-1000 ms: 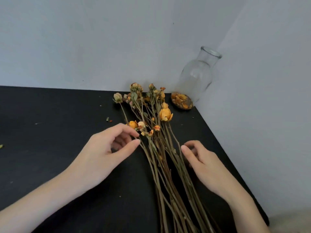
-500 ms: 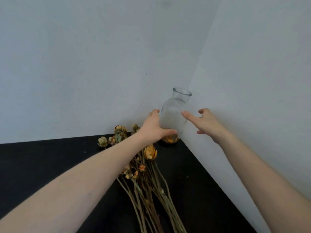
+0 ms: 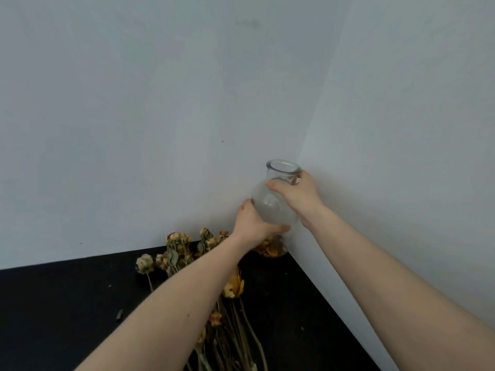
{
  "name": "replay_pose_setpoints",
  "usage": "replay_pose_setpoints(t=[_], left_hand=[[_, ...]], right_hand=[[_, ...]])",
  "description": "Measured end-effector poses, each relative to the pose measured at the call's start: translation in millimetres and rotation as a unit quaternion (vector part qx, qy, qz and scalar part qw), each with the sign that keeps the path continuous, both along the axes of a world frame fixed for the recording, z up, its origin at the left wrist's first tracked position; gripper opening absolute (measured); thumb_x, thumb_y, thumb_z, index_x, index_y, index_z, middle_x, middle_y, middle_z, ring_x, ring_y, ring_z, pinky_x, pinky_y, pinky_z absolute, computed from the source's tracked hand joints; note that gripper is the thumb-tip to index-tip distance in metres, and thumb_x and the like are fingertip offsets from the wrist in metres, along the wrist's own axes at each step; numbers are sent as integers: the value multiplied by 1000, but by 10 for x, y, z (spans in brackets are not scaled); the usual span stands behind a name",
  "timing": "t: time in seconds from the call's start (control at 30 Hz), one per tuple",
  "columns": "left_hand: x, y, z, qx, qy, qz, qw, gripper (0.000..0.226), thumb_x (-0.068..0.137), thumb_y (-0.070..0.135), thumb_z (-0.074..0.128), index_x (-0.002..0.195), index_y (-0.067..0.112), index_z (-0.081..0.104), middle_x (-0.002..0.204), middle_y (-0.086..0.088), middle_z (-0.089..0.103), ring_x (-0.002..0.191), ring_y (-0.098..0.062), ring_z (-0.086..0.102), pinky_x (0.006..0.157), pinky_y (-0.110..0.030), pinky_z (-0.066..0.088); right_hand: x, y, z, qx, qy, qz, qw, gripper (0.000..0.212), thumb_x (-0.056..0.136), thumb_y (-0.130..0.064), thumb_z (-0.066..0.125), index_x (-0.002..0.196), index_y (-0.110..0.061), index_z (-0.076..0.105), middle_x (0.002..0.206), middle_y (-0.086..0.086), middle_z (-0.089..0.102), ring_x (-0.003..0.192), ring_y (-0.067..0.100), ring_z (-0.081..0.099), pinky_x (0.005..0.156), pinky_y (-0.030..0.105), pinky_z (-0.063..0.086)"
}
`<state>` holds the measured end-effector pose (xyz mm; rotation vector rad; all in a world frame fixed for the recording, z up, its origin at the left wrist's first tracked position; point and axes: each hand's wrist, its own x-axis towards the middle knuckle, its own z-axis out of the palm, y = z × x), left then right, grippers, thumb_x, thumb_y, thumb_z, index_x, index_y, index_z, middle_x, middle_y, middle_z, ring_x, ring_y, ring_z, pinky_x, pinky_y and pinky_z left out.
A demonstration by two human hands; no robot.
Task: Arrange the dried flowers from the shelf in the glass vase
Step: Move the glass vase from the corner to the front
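Two-handed grip on the vessel. The left hand (image 3: 253,223) wraps the lower belly of the glass vase (image 3: 273,210), thumb lying across the front of the glass and the fingers curled round its left side. The right hand (image 3: 297,195) closes on the shoulder and neck from the right, one digit across the front and the others curled behind the neck just below the rim (image 3: 283,167). Both hands are clamped firmly on the glass and hold nothing else.

The vase is clear, with an open mouth at the top, and sits in the far corner where the back wall (image 3: 134,116) meets the side wall (image 3: 415,129). A layer of orange and yellow petals (image 3: 272,247) fills its bottom. Whether its base touches the surface below cannot be told.

The dried flowers (image 3: 176,253) lie flat on the black shelf (image 3: 67,303) near the vase, heads toward the back wall and stems running toward the viewer beneath the left forearm. An orange bloom (image 3: 235,286) shows beside that forearm. None of the stems is in the vase. A small dark fragment (image 3: 119,314) lies on the shelf well to the left of the stems.
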<state>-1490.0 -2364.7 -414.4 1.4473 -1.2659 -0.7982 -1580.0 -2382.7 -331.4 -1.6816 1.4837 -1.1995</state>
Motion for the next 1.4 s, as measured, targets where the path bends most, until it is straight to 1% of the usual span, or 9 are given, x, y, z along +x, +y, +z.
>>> replay_pose_setpoints(t=[0.13, 0.27, 0.47, 0.67, 0.83, 0.97, 1.13, 1.27, 1.4], left_hand=[[93, 165, 261, -56, 10, 8, 998, 104, 55, 38, 86, 137, 10, 28, 132, -4, 40, 123, -20, 41, 94, -26, 39], [316, 587, 663, -117, -30, 49, 991, 108, 56, 41, 85, 140, 11, 24, 136, -6, 35, 125, -19, 38, 103, -33, 37], [764, 1805, 949, -157, -74, 148, 974, 111, 50, 51, 81, 140, 16, 27, 130, 0, 39, 119, -11, 39, 95, -27, 36], [1000, 3230, 766, -98, -53, 209, 972, 103, 39, 59, 79, 129, 30, 38, 119, 11, 47, 110, -3, 45, 84, -21, 39], [1043, 4013, 371, -63, -40, 220, 973, 70, 46, 43, 84, 104, 43, 45, 111, 13, 51, 99, 8, 49, 69, -9, 38], [1007, 4325, 135, -57, -33, 219, 973, 63, 49, 35, 86, 93, 49, 43, 107, 17, 48, 95, 23, 42, 65, 3, 38], [1000, 4480, 12, -42, -24, 206, 977, 62, 50, 40, 86, 94, 47, 44, 109, 17, 47, 103, 6, 47, 75, -13, 40], [1023, 4512, -30, -42, -30, 196, 979, 61, 48, 41, 85, 94, 45, 45, 107, 17, 49, 104, 3, 47, 79, -16, 41], [1022, 4506, -31, -49, -25, 189, 980, 58, 50, 37, 86, 92, 43, 46, 104, 19, 51, 104, 5, 46, 75, -12, 38]], right_hand=[[98, 236, 271, -77, 34, -31, 996, 65, 64, -45, 76, 117, -16, 54, 117, 8, 57, 113, 29, 52, 93, 50, 45], [209, 651, 666, -150, 51, 15, 987, 65, 61, -56, 73, 110, -19, 52, 112, 7, 54, 108, 28, 51, 90, 45, 47], [581, 1588, 918, -243, -1, 152, 958, 53, 62, -57, 74, 93, -21, 49, 93, -3, 58, 84, 7, 54, 66, 14, 42], [930, 2545, 682, -189, -50, 301, 933, 45, 61, -52, 78, 85, -33, 45, 82, -20, 59, 78, -17, 55, 60, -1, 39], [1011, 3161, 233, -131, -33, 362, 922, 49, 62, -50, 78, 92, -26, 49, 87, -16, 62, 79, -7, 58, 60, 3, 41], [980, 3469, 9, -129, -22, 365, 922, 53, 60, -51, 77, 96, -22, 51, 83, -17, 63, 81, -11, 58, 63, 4, 44], [938, 3632, -85, -140, -3, 349, 927, 57, 57, -56, 76, 94, -20, 51, 81, -16, 64, 82, -11, 58, 63, 4, 45], [920, 3670, -141, -142, 17, 335, 931, 58, 56, -58, 75, 93, -21, 50, 78, -17, 61, 81, -17, 54, 60, 0, 41], [923, 3663, -149, -146, 25, 330, 932, 58, 55, -59, 73, 93, -22, 49, 77, -19, 60, 77, -20, 53, 60, 0, 41]])
